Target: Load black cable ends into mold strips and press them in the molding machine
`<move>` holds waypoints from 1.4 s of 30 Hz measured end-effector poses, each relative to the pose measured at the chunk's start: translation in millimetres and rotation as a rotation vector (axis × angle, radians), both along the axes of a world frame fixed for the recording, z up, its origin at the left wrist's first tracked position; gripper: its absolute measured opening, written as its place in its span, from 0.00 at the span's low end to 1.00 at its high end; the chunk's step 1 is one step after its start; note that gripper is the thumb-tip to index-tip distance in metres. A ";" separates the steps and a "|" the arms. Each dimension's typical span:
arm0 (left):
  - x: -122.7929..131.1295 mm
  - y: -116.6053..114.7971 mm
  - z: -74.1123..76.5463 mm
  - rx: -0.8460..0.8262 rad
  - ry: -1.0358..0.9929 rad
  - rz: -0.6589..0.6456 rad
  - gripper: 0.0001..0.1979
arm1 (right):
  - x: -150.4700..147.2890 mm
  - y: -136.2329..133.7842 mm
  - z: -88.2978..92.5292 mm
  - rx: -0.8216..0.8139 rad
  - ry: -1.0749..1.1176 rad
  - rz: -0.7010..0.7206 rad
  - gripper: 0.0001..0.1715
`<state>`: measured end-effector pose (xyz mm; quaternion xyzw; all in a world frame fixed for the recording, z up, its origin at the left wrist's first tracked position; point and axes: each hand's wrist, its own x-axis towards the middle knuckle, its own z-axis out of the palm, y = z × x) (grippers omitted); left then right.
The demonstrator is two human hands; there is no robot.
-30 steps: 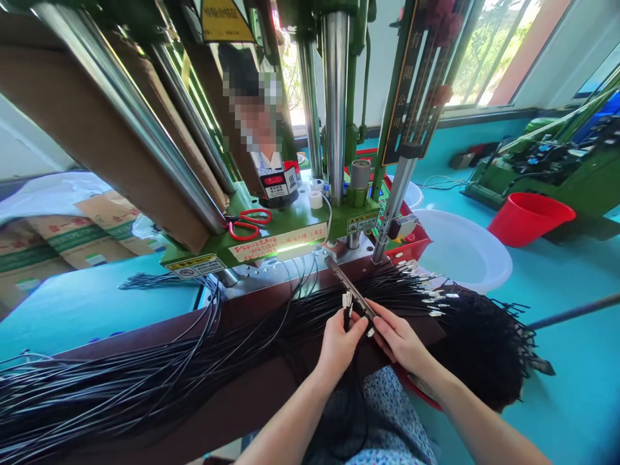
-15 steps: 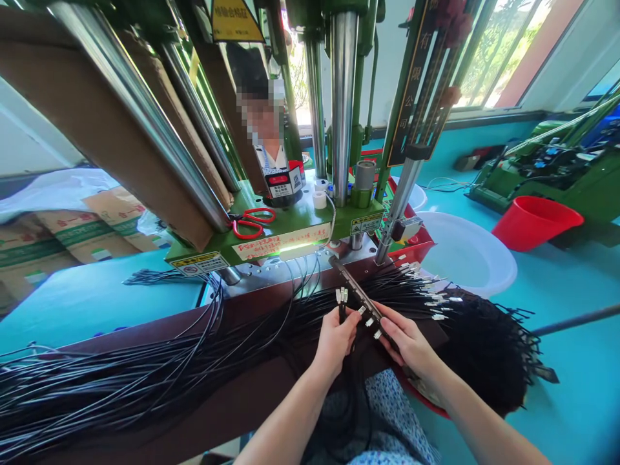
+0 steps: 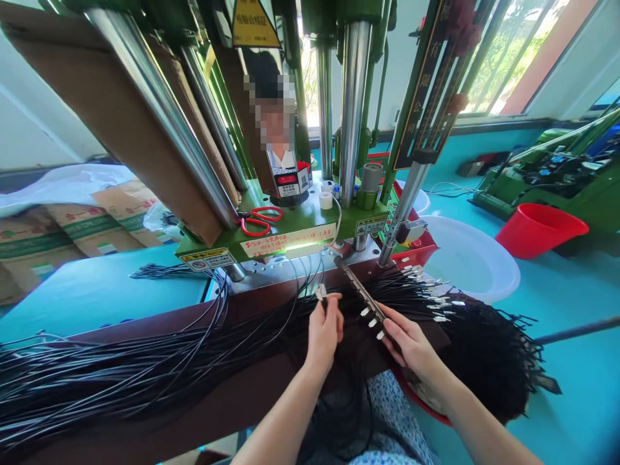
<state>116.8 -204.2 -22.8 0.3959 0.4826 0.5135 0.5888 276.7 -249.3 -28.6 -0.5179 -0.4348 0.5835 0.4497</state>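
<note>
Head cam: slim dark-metal bar [image 3: 360, 287] is slanted down-right mid-frame, pinched by the right hand [image 3: 411, 337]. Left of it, white-tipped black cables [image 3: 321, 294] are pinched by the left hand [image 3: 324, 329].

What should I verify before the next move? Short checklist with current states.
1. Right hand gripping the metal bar: ok.
2. White connectors along the bar's side: ok, three show.
3. Those connectors fully seated: cannot tell, too small.
4. Left hand holding white-tipped cables: ok, tips point up.
5. Scissors off the machine's green plate: not ok, lying on it.
6. Black cables clear of the machine: not ok, some run up to it.
</note>
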 end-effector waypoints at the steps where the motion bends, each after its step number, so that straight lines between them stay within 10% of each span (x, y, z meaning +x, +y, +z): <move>1: -3.5 1.1 0.8 -0.014 -0.011 0.044 0.19 | 0.6 0.2 1.9 -0.003 0.012 -0.005 0.33; 11: -7.5 4.9 -6.4 0.009 0.266 -0.213 0.12 | 0.4 1.7 14.4 -0.055 -0.015 0.064 0.38; 42: -18.7 3.5 -1.4 0.063 0.115 -0.080 0.18 | 4.7 1.3 2.3 0.006 -0.102 0.166 0.34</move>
